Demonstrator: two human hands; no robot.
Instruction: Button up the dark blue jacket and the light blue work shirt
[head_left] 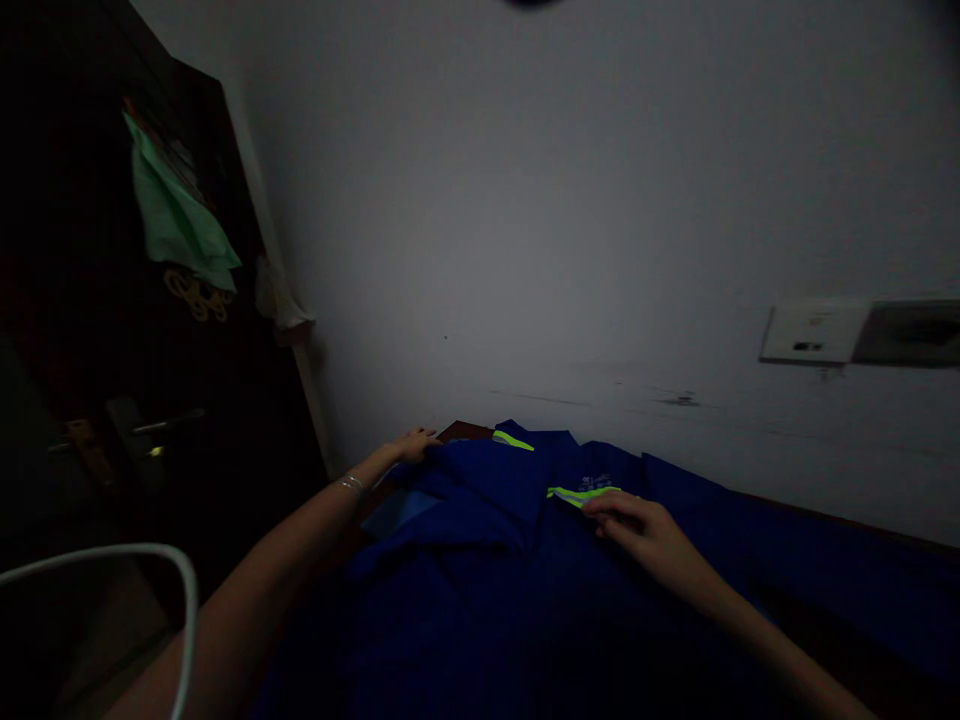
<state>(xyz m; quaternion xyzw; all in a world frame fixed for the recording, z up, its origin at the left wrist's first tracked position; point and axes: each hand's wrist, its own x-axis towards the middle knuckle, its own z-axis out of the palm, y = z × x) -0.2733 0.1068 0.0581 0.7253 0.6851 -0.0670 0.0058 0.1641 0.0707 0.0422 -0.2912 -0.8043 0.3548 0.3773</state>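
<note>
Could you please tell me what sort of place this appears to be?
Probably a room in a home, judging by the dark door, the green cloth hanging against it, and the wall socket.

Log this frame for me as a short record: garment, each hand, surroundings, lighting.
Garment: dark blue garment, spread with folds, bearing a yellow-green strip and a second such strip farther back
Left hand: left hand at the garment's far left edge; grip unclear
Right hand: right hand with fingertips at the nearer strip; pinch unclear
Surroundings: pale wall behind; dark door at picture left with pale green cloth hanging
Lighting: dim
</note>
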